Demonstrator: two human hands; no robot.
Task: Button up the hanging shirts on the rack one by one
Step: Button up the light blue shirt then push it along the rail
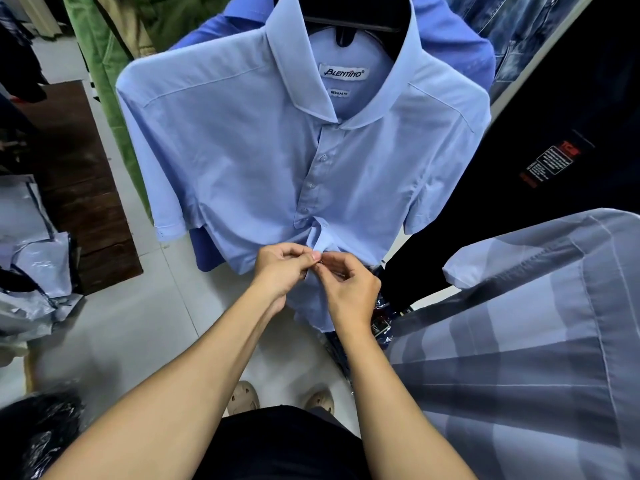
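— What do the hands do now?

— Both hands meet low on the front of the light blue short-sleeved shirt point(242, 150). The left hand point(282, 270) pinches the fabric of the placket with thumb and curled fingers. The right hand point(348, 289) pinches the other edge, and its fingertips touch those of the left. Between the fingertips I see something small and round; maybe a button, I cannot tell surely.

— And above the fingers?

— Just above them the fabric is gathered in a small fold. Higher on the placket three buttons point(310, 185) are closed, one over the other. At the top the collar is open, and inside is a white label point(342, 73) with the word "Blentino". The shirt hangs on a black hanger point(349, 29).

— What is around?

— To the right of the fingers, near, hangs a grey-blue checked shirt point(519, 341). Behind the light blue one is a darker blue shirt point(450, 26). Far left of the fingers hangs a green garment point(100, 64).
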